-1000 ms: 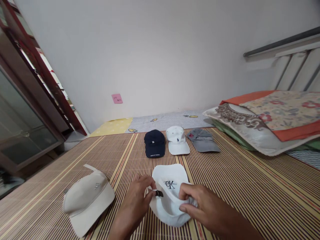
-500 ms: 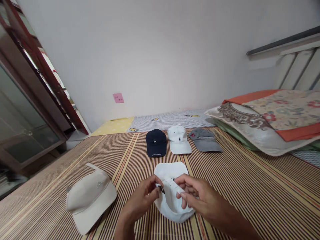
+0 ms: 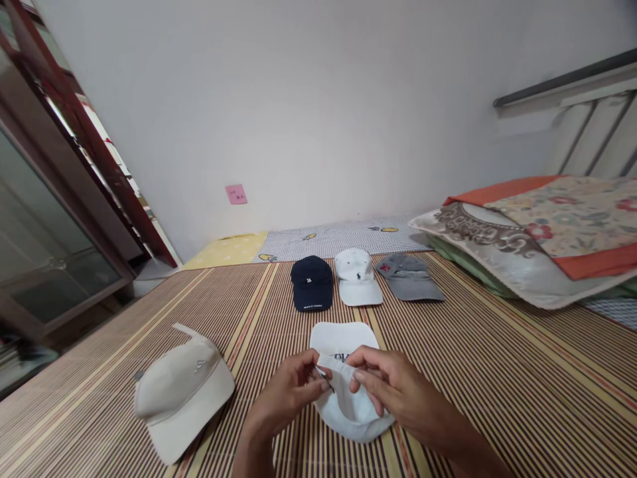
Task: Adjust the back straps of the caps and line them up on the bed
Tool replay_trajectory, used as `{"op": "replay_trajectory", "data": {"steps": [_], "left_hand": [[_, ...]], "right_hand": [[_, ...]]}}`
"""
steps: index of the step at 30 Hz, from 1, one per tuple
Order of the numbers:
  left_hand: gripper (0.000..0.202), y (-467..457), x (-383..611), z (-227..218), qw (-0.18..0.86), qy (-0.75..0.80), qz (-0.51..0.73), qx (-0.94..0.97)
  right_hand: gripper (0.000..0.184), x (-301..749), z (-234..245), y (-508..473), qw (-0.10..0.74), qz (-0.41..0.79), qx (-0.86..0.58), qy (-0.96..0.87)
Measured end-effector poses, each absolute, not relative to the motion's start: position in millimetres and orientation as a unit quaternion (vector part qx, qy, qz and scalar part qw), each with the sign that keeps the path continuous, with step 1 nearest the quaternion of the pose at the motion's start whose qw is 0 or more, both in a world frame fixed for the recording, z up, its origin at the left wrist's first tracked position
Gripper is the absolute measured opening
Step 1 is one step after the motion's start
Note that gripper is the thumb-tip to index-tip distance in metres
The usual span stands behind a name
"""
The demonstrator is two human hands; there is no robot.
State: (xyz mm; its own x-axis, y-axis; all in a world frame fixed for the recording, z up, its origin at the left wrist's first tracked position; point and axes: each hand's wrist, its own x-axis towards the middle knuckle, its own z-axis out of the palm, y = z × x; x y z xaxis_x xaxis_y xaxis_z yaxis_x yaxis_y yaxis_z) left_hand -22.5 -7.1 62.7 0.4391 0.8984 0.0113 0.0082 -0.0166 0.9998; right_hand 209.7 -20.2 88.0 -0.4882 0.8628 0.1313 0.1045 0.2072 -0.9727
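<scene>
In front of me lies a white cap, its brim pointing away and part of a dark lettered logo visible between my hands. My left hand pinches one side of its back strap, where a small dark buckle or clip shows by the fingertips. The other side of the strap is pinched in my right hand. The strap end bridges the gap between both sets of fingers; whether it is threaded through the buckle I cannot tell. To the left rests a beige cap with a loose strap sticking up.
Behind the white cap stand a navy cap, another white cap with a small emblem, and a grey cap. All rest on a striped bamboo mat. Pillows are stacked at the right, by a wall.
The strap end has moved left from my right fingers to meet my left fingers at the buckle. Part of the logo has come into sight. The other caps stay put.
</scene>
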Motion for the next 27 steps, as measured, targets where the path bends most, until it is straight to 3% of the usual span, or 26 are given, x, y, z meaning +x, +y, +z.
{"op": "replay_trajectory", "data": {"steps": [14, 27], "left_hand": [[0.044, -6, -32, 59, 0.661, 0.304, 0.380, 0.571], [0.032, -3, -35, 53, 0.655, 0.283, 0.371, 0.594]], "right_hand": [[0.023, 212, 82, -13, 0.322, 0.488, -0.385, -0.714], [0.023, 213, 76, -9, 0.309, 0.429, -0.403, -0.747]]}}
